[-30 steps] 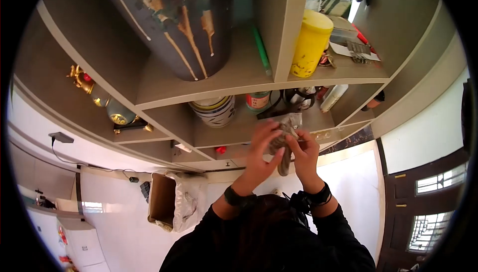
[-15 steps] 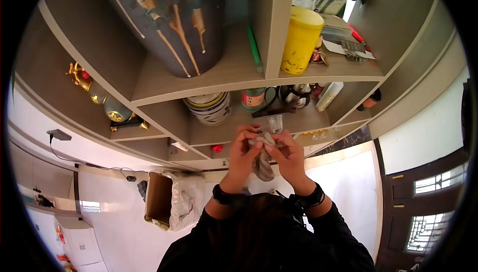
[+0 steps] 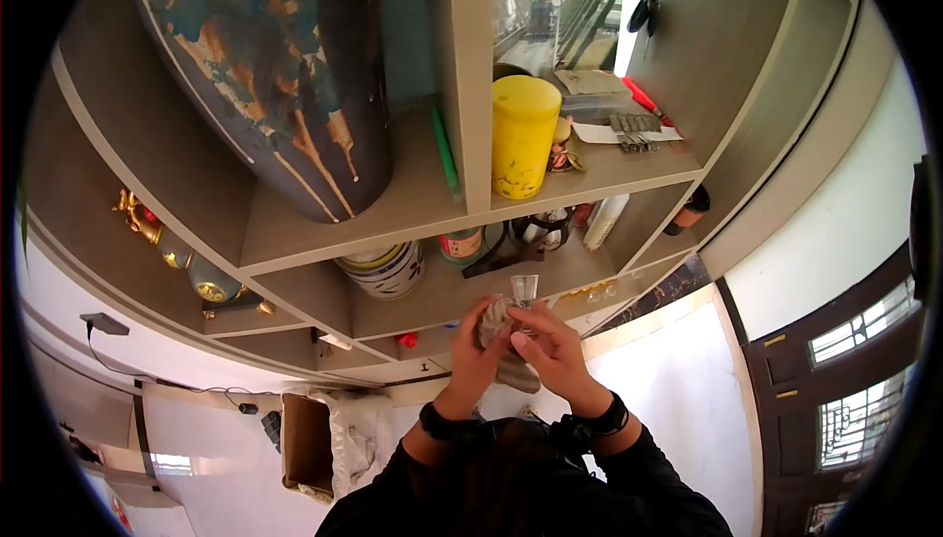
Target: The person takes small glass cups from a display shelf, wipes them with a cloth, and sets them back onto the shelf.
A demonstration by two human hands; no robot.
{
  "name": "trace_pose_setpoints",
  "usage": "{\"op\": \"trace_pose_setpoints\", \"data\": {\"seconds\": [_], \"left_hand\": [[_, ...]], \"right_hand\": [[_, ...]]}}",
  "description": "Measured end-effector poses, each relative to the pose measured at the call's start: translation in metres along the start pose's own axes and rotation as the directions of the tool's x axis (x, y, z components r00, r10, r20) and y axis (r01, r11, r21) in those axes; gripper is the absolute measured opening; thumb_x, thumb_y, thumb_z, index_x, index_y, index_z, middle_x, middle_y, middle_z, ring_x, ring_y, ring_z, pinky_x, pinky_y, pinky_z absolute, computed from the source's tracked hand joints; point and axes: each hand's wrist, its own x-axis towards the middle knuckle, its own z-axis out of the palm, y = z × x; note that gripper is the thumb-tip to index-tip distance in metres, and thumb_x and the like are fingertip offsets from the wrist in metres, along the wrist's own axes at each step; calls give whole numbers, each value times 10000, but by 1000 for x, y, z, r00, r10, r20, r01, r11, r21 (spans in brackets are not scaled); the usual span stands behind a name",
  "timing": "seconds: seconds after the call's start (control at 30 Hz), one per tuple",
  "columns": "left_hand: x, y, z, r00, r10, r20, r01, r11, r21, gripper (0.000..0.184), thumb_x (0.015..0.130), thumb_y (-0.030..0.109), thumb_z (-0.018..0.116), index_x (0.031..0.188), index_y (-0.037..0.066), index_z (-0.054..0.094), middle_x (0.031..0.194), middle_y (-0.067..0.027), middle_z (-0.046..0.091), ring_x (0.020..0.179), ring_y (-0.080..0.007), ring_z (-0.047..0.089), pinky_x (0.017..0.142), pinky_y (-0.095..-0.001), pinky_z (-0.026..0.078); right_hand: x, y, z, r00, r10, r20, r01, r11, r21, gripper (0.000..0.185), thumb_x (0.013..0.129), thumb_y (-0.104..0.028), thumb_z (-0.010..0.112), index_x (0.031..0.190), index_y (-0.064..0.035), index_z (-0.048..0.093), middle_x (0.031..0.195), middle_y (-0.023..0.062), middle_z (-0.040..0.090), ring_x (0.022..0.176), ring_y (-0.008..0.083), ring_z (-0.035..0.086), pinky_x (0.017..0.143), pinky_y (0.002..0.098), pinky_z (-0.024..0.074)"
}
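Note:
My left hand is closed round a bunched grey cloth, part of which hangs below the fingers. My right hand presses against the same cloth from the other side, thumb and fingers pinched in. Just beyond the fingertips, at the shelf's front, is a small clear glass; whether a finger touches it I cannot tell. Anything wrapped inside the cloth is hidden.
Above stand a large dark vase and a yellow container. A patterned pot, a red-labelled jar and a white bottle occupy the lower shelf. An open carton sits on the floor at left.
The view has tilted up, so the shelves sit lower and further left. My right hand has shifted its fingers over the cloth, which is now more bunched in my left hand.

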Motion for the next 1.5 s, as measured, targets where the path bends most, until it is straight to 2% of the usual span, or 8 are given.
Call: {"op": "trace_pose_setpoints", "data": {"seconds": [0.13,0.23,0.47,0.7,0.93,1.0,1.17,1.5], "left_hand": [[9,-5,-8,980,-27,198,17,998,56,334,769,3,514,1097,18,451,1055,-68,483,902,-135,480,776,-230,384],[15,7,-11,966,-45,256,42,999,17,352,774,20,508,1117,35,432,1059,-66,482,920,-127,455,784,-235,368],[10,-9,-15,901,-106,420,280,882,-378,220,773,48,503,987,11,466,983,-46,513,891,-116,476,784,-259,382],[13,-2,-2,864,-276,422,419,858,-297,182,796,54,464,960,-10,509,903,-39,547,822,-94,496,737,-224,392],[10,1,6,928,-202,312,201,979,38,383,791,65,477,1156,17,374,1130,-115,434,1009,-168,432,841,-297,353],[5,0,17,943,224,247,-307,872,381,435,757,69,517,1159,4,364,1173,-152,380,1083,-235,373,875,-329,320],[4,-3,30,936,227,268,-328,839,434,479,731,26,531,1179,19,362,1230,-152,327,1107,-246,355,871,-329,328],[1,-20,6,970,-156,186,186,970,-158,339,772,13,528,1102,13,452,1066,-90,497,950,-134,464,799,-242,374]], "right_hand": [[3,-6,-13,985,150,-81,-141,984,108,215,760,-78,575,954,13,558,781,55,458,609,112,509,561,202,409],[8,-22,-26,989,-90,-116,30,898,-439,208,683,-25,624,886,6,590,698,41,457,605,107,501,539,207,392],[19,-16,-43,969,-38,242,97,966,-238,317,638,-51,660,944,-13,583,699,49,439,657,136,434,564,226,354],[16,-14,-37,975,-61,215,123,950,-286,291,631,-129,679,882,-6,600,705,41,446,627,152,429,542,249,337],[10,10,-35,977,-21,-210,-18,983,-185,121,698,-40,626,789,18,571,750,23,486,661,90,471,585,200,386],[9,8,-31,933,56,-355,-106,987,-125,112,701,-33,621,785,22,571,728,11,505,641,66,474,550,188,388],[2,2,-22,917,128,-379,-164,984,-64,112,683,-21,633,767,25,575,715,16,531,633,57,484,525,175,381],[6,-1,-47,997,-8,-80,-12,969,-246,309,626,-64,687,908,2,580,752,42,513,693,115,492,607,213,394]]}}
